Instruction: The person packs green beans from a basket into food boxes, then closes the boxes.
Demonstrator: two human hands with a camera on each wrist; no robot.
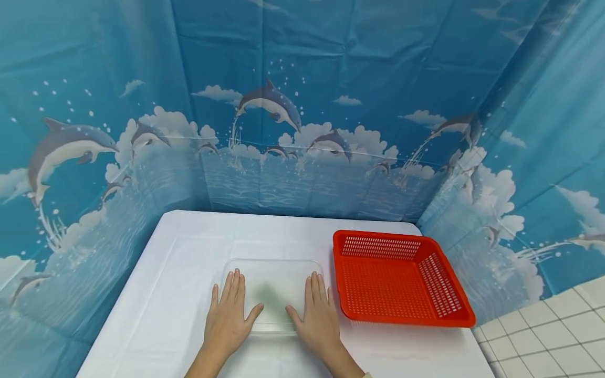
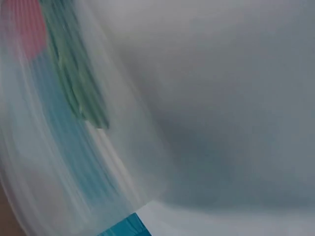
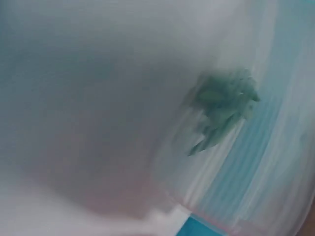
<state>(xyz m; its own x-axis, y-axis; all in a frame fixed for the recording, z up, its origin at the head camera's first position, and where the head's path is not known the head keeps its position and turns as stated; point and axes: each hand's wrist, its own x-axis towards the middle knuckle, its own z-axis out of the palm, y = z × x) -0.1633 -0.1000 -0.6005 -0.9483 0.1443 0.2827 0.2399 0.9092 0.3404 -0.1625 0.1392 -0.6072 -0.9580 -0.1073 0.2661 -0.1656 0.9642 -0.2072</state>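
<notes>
A clear rectangular plastic container with a frosted lid [image 1: 281,273] sits on the white-covered table [image 1: 165,294]. On the left part of its lid lies my left hand [image 1: 228,317], fingers straight and thumb pointing inward. My right hand [image 1: 319,317] rests on the right part in the same way. Between the thumbs, a blurry green patch shows through the lid. Through the container's wall, the left wrist view shows long green stalks [image 2: 74,73], and the right wrist view shows dark green leaves [image 3: 224,103]. Neither wrist view clearly shows the fingers.
To the right of the container stands a red perforated plastic basket [image 1: 383,286], with nothing visible inside. A blue curtain [image 1: 302,178] printed with dolphins hangs behind the table and along both sides. White tiles [image 1: 543,336] show at the lower right.
</notes>
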